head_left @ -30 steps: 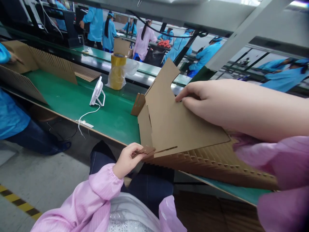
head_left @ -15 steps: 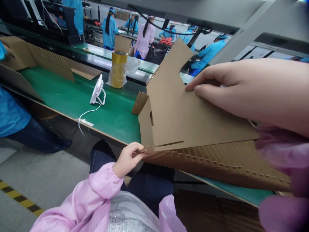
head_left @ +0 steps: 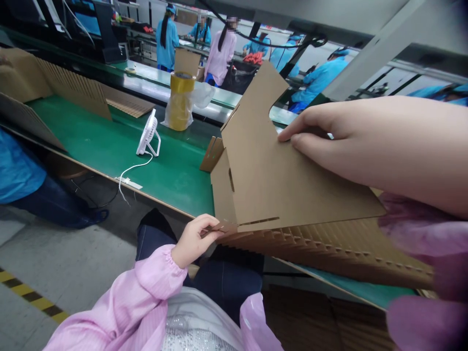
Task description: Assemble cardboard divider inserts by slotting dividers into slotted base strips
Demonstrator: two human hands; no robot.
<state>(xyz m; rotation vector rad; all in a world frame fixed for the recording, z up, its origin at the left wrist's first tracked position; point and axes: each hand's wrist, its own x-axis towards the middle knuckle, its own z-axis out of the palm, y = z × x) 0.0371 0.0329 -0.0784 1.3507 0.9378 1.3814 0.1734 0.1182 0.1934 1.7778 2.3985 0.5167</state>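
A die-cut sheet of brown cardboard [head_left: 263,180], with slots and a curved cutout, lies tilted in front of me, its left side panels folded up. My left hand [head_left: 197,239] pinches a small flap at its near left corner between thumb and fingers. On the sheet's right edge, beside the cutout, my right hand [head_left: 325,141] has thumb and forefinger close together, gripping the edge; its other fingers are hidden. Beneath the sheet, a row of overlapping cardboard blanks [head_left: 351,248] leans along the bench.
On the green bench [head_left: 175,180] stand a small white fan-like device [head_left: 147,134] with a trailing cord and yellow tape rolls [head_left: 182,100] in plastic wrap. More cardboard [head_left: 73,85] stands at left, near a person in blue [head_left: 20,170]. Several people work behind.
The sheet and both hands keep nearly the same pose. My right hand has shifted slightly left and down in view. At far left, a co-worker's arm has moved.
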